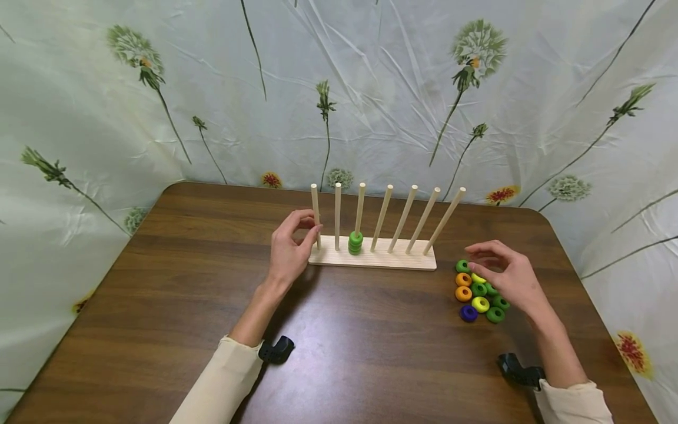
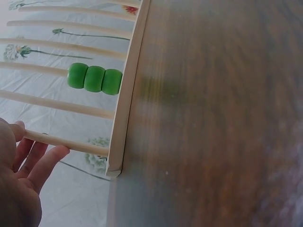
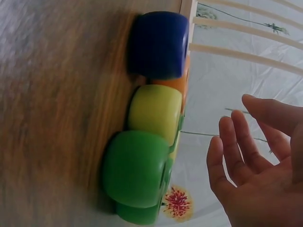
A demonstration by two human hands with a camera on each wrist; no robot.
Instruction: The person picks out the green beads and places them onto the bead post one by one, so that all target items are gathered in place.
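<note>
A pale wooden rack (image 1: 378,259) with a row of several upright pegs stands toward the back of the table. My left hand (image 1: 289,247) holds its leftmost peg (image 2: 71,143) between thumb and fingers. Three green beads (image 2: 94,78) are stacked at the foot of the third peg from the left. To the right, my right hand (image 1: 505,274) hovers over a cluster of loose beads, its fingers relaxed and apart with nothing between them. The cluster has a blue bead (image 3: 160,45), orange beads (image 1: 463,293), yellow beads (image 3: 155,113) and green beads (image 3: 137,168).
The rack and beads share a brown wooden table (image 1: 344,341). Behind it hangs a pale curtain (image 1: 381,106) printed with flowers. A black wrist device (image 1: 276,350) sits at the left sleeve, and another black device (image 1: 519,371) at the right wrist.
</note>
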